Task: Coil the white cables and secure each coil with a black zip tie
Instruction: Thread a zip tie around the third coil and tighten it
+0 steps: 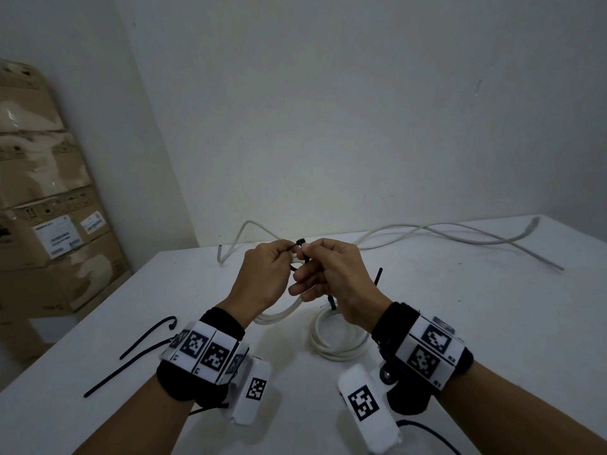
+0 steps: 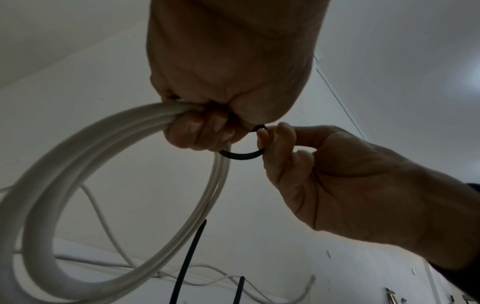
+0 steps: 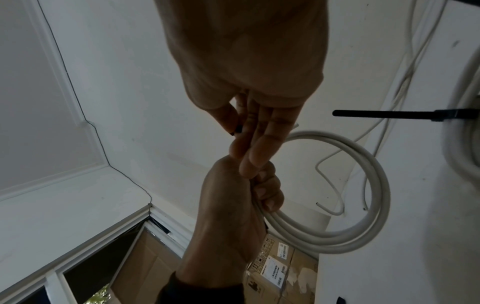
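Head view: above the middle of the white table (image 1: 492,323), the left hand (image 1: 262,277) is gripping a white cable coil (image 1: 279,315) with curled fingers while the right hand (image 1: 331,277) is pinching a black zip tie (image 1: 300,243) between thumb and forefinger; a second coil (image 1: 338,339), already tied, is lying near the front edge, spare zip ties (image 1: 138,353) are lying toward the left edge, and an uncoiled cable (image 1: 460,236) is trailing along the far edge. Left-wrist view: the left hand (image 2: 226,82) is clutching the coil (image 2: 78,164), and the right hand (image 2: 350,185) is pinching the zip tie (image 2: 241,155), which is looping beside the strands. Right-wrist view: the right hand's fingers (image 3: 257,144) are lying pressed together, with the thumb pinching the tie's black tip (image 3: 237,129); the left hand (image 3: 233,216) is holding the coil (image 3: 363,195), and cardboard boxes (image 3: 280,271) are standing beyond.
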Motion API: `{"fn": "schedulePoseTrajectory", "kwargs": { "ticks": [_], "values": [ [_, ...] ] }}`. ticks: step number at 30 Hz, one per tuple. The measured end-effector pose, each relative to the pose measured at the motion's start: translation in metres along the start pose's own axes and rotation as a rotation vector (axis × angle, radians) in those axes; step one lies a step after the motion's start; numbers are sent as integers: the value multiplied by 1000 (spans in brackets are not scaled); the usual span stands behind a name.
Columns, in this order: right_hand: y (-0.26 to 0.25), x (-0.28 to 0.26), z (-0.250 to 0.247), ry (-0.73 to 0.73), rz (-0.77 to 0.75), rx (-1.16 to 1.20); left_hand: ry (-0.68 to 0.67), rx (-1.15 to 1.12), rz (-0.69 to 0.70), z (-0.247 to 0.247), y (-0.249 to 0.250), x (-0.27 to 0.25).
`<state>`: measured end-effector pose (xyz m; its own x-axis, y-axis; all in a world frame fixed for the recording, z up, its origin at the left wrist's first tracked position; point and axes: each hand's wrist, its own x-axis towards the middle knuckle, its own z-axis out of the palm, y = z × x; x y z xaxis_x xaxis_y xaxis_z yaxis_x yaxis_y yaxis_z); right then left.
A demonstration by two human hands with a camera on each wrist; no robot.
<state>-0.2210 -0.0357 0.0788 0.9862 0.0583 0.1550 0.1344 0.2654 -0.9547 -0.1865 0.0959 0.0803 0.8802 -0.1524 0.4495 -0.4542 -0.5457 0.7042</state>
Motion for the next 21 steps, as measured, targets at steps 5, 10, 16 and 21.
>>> {"fn": "schedulePoseTrajectory", "kwargs": {
  "ticks": [5, 10, 16, 21],
  "values": [
    [2, 4, 0, 34, 24, -92, -48, 6, 21, 0, 3, -1],
    [0, 11, -12, 52, -293, -507, -103, 11, -2, -7, 6, -1],
    [-8, 23, -20, 73, -509, -899, -278, -310, -199, -12, 14, -5],
    [-13, 25, -26, 2, -432, -788, -400, -410, -253, -17, 16, -4]
  ]
}}
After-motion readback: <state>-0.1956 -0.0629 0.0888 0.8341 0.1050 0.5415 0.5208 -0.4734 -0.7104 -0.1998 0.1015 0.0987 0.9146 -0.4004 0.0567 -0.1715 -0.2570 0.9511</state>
